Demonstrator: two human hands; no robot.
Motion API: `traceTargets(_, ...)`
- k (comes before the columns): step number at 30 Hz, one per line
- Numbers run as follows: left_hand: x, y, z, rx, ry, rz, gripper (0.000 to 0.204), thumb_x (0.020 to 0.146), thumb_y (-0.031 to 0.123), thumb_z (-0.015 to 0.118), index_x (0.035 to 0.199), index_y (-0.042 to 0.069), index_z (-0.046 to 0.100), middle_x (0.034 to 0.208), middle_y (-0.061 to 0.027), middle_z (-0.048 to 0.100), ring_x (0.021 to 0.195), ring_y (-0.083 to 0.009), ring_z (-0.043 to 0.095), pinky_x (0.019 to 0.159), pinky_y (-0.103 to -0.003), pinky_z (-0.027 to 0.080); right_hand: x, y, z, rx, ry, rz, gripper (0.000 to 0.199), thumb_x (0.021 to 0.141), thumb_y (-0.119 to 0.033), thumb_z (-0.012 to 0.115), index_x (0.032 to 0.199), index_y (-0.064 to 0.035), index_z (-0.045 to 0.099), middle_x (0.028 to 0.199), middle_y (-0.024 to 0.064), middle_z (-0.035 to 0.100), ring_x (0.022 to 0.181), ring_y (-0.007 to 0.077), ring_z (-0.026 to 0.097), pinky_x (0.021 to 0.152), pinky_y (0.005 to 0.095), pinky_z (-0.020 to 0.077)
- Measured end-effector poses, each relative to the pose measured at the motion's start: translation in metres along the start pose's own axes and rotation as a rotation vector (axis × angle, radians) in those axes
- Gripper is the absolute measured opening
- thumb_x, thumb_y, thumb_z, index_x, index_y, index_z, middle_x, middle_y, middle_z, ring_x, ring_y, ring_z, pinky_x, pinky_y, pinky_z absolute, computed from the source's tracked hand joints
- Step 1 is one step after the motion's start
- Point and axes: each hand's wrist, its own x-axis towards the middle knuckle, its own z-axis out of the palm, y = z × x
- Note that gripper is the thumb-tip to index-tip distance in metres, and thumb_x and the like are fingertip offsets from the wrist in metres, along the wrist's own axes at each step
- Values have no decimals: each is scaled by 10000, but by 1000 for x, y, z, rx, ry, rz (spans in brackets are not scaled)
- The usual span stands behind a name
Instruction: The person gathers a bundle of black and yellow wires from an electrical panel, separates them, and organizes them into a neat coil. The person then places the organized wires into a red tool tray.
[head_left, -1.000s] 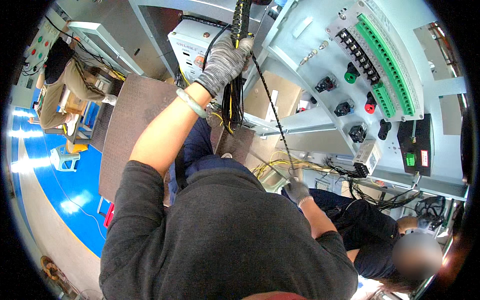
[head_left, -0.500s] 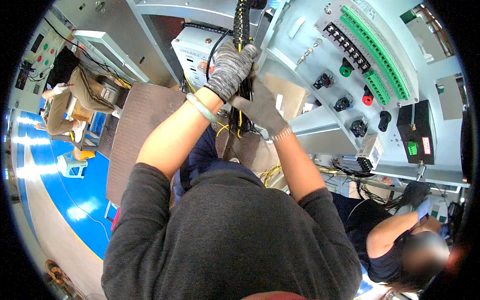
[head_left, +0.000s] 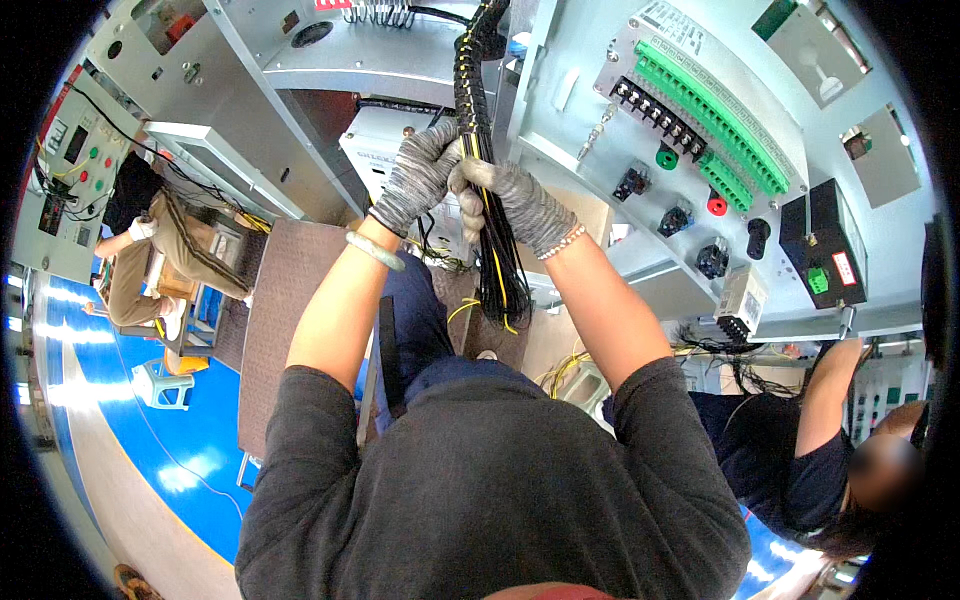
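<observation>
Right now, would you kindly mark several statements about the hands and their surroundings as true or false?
1. The left hand wears a grey knitted glove. True.
2. The right hand is far from the hanging bundle of black and yellow wires. False: it is at the bundle.
3. The smooth pale-green bangle circles the right wrist. False: it circles the left wrist.
4. The long green terminal strip lies right of both hands in the picture. True.
5. A pale-teal plastic stool stands on the blue floor. True.
</observation>
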Motion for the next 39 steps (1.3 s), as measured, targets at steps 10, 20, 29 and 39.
traceTargets(10,-25,72,-2,279,80,-10,224,920,209,510,894,0,587,728,-67,578,680,-128,526,642,-273,445,34,38,-19,-939,635,-330,350,829,-306,594,992,-2,535,815,237,604,830,396,607,716,436,489)
traceTargets(20,-34,119,37,440,36,388,295,889,284,551,1012,22,604,883,-158,642,828,-273,624,768,-364,479,28,31,-24,-329,566,-514,376,934,-359,430,797,-36,564,740,85,627,684,188,612,614,327,499)
traceTargets(29,-6,22,46,-370,87,-373,439,849,401,607,976,-19,625,796,-53,634,692,-111,567,634,-258,474,34,27,-32,-886,848,-650,485,944,-414,337,932,6,580,787,116,636,669,206,604,636,318,469)
traceTargets(39,-3,32,36,-274,243,-473,230,883,272,573,851,55,502,665,-27,540,505,-123,526,482,-286,485,-263,195,-78,-1893,-23,478,317,855,-231,526,1142,-96,531,918,176,639,842,351,614,721,415,496)
